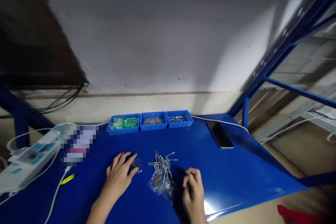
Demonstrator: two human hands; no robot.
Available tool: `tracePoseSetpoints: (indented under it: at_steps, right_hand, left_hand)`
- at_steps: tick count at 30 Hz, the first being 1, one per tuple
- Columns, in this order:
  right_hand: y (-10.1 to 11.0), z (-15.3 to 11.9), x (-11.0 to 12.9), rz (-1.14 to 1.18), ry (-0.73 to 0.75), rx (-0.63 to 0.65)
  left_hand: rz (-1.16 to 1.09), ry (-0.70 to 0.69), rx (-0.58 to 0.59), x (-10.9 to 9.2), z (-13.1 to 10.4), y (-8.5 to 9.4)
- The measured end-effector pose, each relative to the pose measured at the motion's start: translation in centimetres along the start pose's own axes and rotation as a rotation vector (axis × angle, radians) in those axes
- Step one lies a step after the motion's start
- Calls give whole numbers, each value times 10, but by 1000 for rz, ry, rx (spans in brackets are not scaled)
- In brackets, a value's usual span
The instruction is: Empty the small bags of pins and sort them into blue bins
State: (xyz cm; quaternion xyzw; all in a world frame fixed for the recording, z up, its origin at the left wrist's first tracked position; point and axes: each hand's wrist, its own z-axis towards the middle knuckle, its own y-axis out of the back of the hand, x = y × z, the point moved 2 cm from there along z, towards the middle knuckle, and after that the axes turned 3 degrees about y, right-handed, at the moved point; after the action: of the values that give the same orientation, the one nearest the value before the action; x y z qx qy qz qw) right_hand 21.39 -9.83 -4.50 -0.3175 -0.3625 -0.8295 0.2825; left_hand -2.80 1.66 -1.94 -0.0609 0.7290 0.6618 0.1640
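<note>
My left hand [119, 173] rests with fingers spread at the edge of a small clear plastic bag [138, 165], which has something small and brown in it. The thumb and index fingertips lie against or just beside that bag. A loose heap of thin silver rivets [164, 163] lies between my hands. At the near side of the heap are crumpled clear bags [164, 187], with brownish small parts showing inside. To their right, my right hand [193, 192] is held with fingers curled in; whether anything is between the fingertips is hidden.
Three blue bins stand at the back: one with green packets [130, 122], one with brownish bagged parts [153, 120], one with silver rivets [177, 118]. A phone [220, 134] lies right. A power strip [34, 155], white cable [55, 196] and blurred-out object [80, 143] lie left.
</note>
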Motion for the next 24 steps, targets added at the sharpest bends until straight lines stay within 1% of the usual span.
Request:
tracePoseSetpoints:
  at_steps: [2, 5, 8, 10, 12, 14, 15, 16, 17, 18, 19, 21, 22, 24]
  right_hand:
    - [2, -6, -4, -22, -36, 17]
    - [-3, -10, 6, -34, -85, 74]
    - [-18, -10, 30, 58, -170, 130]
    - [-33, -6, 45, 197, -262, 221]
    - [-46, 4, 57, 353, -348, 341]
    - [-56, 23, 64, 489, -382, 441]
    - [-58, 35, 66, 551, -385, 465]
    - [-59, 50, 69, 614, -371, 487]
    - [-60, 65, 73, 681, -341, 537]
    - [-59, 81, 77, 726, -307, 579]
    - [-57, 97, 82, 758, -268, 585]
    - [-49, 126, 92, 809, -223, 512]
    - [-44, 139, 97, 825, -210, 453]
    - [-35, 162, 107, 853, -182, 333]
  left_hand:
    - [-25, 6, -92, 14, -17, -10]
    - [-144, -20, -256, 18, -32, -15]
    - [-322, -115, -355, 11, -39, -15]
    - [-416, -180, -386, 3, -42, -14]
    - [-485, -216, -391, -7, -42, -8]
    - [-569, -264, -373, -19, -37, 4]
    - [-618, -303, -354, -26, -32, 13]
    - [-660, -356, -310, -33, -26, 23]
    - [-702, -404, -281, -41, -18, 34]
    - [-742, -447, -274, -48, -11, 46]
    - [-769, -488, -278, -56, -5, 59]
    - [-783, -558, -311, -70, 5, 85]
    - [-771, -581, -333, -77, 7, 97]
    - [-726, -572, -395, -89, 5, 117]
